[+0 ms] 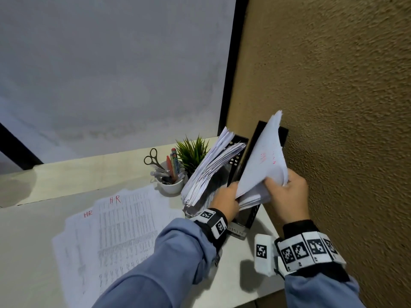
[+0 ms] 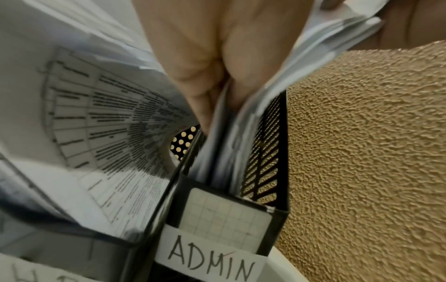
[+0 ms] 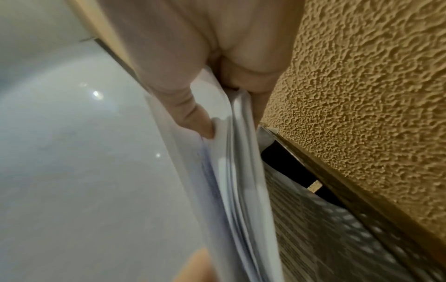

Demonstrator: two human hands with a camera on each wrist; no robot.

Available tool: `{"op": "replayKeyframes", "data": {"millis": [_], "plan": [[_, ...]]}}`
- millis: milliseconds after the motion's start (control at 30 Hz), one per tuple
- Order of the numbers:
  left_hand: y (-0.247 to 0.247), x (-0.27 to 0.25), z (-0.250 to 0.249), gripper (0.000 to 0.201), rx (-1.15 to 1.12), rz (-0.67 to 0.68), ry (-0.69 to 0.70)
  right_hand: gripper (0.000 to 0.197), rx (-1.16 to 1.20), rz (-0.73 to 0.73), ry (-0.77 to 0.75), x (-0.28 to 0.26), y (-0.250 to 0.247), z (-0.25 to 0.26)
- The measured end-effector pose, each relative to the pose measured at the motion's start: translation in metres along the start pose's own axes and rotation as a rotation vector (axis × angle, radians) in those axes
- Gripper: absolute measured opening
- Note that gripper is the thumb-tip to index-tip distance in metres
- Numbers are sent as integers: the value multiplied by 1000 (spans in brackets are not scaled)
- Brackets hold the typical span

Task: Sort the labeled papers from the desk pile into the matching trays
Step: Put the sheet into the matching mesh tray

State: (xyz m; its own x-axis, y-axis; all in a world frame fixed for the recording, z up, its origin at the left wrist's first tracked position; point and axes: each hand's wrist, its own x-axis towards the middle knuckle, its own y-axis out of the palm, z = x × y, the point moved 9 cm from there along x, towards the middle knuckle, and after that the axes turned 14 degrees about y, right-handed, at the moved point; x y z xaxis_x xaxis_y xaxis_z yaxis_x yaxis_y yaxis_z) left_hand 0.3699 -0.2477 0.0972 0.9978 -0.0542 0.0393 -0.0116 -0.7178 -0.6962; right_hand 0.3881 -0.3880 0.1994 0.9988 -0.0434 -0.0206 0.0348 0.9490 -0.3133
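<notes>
Both hands grip a white paper sheaf (image 1: 264,161) in the black perforated ADMIN tray (image 2: 265,145) at the desk's right edge against the textured wall (image 1: 344,107): left hand (image 1: 224,202) pinching its lower edge, right hand (image 1: 287,192) clasping its right edge.

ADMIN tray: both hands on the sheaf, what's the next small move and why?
Probably ease the sheaf down into the ADMIN tray. The left hand and right hand both grip it, its lower edge is already between the tray walls, but most of it sticks out above.
</notes>
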Motion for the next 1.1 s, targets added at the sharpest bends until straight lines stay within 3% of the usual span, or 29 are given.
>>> {"op": "replayKeyframes", "data": {"millis": [100, 167, 333, 467, 533, 600, 667, 733, 800, 867, 1000, 1100], "plan": [[23, -1, 11, 49, 9, 191, -36, 5, -302, -24, 12, -5, 10, -12], [24, -2, 12, 53, 9, 214, -36, 19, -445, 13, 83, -9, 20, -30], [-9, -29, 5, 54, -137, 66, 37, 40, -368, 28, 169, -14, 20, -39], [-38, -93, 44, 33, -339, -50, -75, 53, -255, -114, 82, -20, 11, -7], [-49, -131, 88, 18, -324, -95, -170, 47, -171, -186, -84, -34, 12, 17], [-62, -174, 142, 17, -220, -149, -318, 40, -94, -190, -260, -53, 25, 35], [-75, -222, 199, 18, -121, -257, -532, 33, -75, -84, -359, -73, 56, 39], [-86, -271, 245, 40, -67, -400, -780, 28, -105, 106, -396, -96, 101, 29], [-90, -310, 270, 55, -65, -506, -996, 24, -195, 306, -326, -115, 150, -3], [-86, -331, 281, 57, -111, -567, -1124, 23, -331, 460, -116, -125, 195, -57], [-77, -336, 289, 54, -151, -631, -1137, 36, -494, 637, 415, -137, 246, -155], [-75, -337, 291, 56, -202, -683, -1161, 6, -666, 598, 468, -143, 256, -174]]}}
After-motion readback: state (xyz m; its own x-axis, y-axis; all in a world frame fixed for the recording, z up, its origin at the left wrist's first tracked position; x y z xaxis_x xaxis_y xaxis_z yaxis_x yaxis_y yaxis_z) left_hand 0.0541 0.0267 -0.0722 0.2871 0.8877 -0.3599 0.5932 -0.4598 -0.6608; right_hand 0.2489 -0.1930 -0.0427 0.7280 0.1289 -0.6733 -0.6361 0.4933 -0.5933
